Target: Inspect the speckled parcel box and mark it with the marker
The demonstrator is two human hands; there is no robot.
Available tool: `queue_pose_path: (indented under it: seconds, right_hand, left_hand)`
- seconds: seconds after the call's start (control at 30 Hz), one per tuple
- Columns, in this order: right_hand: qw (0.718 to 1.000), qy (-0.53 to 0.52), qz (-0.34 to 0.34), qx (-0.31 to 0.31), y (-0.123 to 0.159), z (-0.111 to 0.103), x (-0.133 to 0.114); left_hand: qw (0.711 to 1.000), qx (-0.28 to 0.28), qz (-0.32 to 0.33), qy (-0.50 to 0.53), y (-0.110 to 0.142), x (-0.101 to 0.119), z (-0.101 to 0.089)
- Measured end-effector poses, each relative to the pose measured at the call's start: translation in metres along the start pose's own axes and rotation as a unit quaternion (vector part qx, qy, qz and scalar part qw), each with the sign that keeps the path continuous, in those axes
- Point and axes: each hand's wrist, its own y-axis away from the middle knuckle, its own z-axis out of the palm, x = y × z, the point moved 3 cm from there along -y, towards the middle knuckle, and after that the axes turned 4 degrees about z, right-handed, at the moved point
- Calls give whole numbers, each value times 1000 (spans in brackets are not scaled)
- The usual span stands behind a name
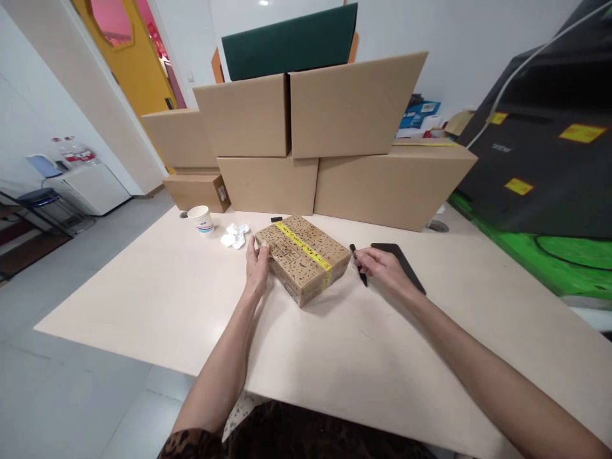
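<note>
A small cardboard box (315, 252) sits turned at an angle on the table, dotted with many dark marks and crossed by a yellow tape strip (299, 241). My left hand (258, 266) grips its left corner, thumb on the top edge and fingers along the side. Just off the box's right side, my right hand (385, 271) is closed around a black marker (363, 278), its tip pointing down toward the table. Partly under that hand lies a flat black object (406, 264), perhaps a tablet. A small black piece (276, 219), maybe the marker's cap, rests behind the box.
Large cardboard boxes (268, 185) are stacked along the table's (157, 293) back, a dark green box (291, 41) on top. Left of the small box are crumpled white tissue (235, 236) and a paper cup (201, 220). A big black case (540, 140) stands at right.
</note>
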Motion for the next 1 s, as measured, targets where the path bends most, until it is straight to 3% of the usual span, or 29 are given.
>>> queue_pose_path:
  seconds: [0.07, 0.13, 0.23, 0.4, 0.47, 0.53, 0.63, 0.73, 0.8, 0.9, 1.0]
  right_hand:
    - [996, 87, -29, 15, 4, -2, 1]
    - [993, 105, -51, 18, 9, 2, 1]
    - [994, 57, -89, -36, 20, 13, -3]
    - [987, 2, -100, -126, 30, 19, -7]
    - [988, 48, -104, -108, 29, 15, -6]
    - [982, 155, -98, -46, 26, 10, -5]
    - [933, 354, -54, 18, 22, 8, -3]
    - [881, 474, 0, -4, 18, 13, -1]
    - [867, 497, 15, -15, 14, 15, 1]
    - [894, 447, 20, -5, 6, 12, 9]
    - [970, 241, 34, 12, 0, 6, 17]
  left_hand:
    - [1000, 1, -23, -1, 5, 6, 4]
    - [999, -26, -22, -2, 9, 13, 9]
    - [998, -64, -15, 14, 12, 19, 15]
    - [992, -53, -84, 73, 14, 16, 20]
    - [988, -54, -112, 93, 15, 16, 22]
    - [985, -65, -124, 105, 16, 18, 23]
    - [982, -80, -127, 112, 17, 21, 24]
    - [984, -77, -125, 102, 16, 22, 23]
    - [986, -73, -118, 90, 15, 20, 22]
    - [988, -71, -109, 86, 15, 18, 22]
    - [988, -69, -101, 89, 15, 18, 22]
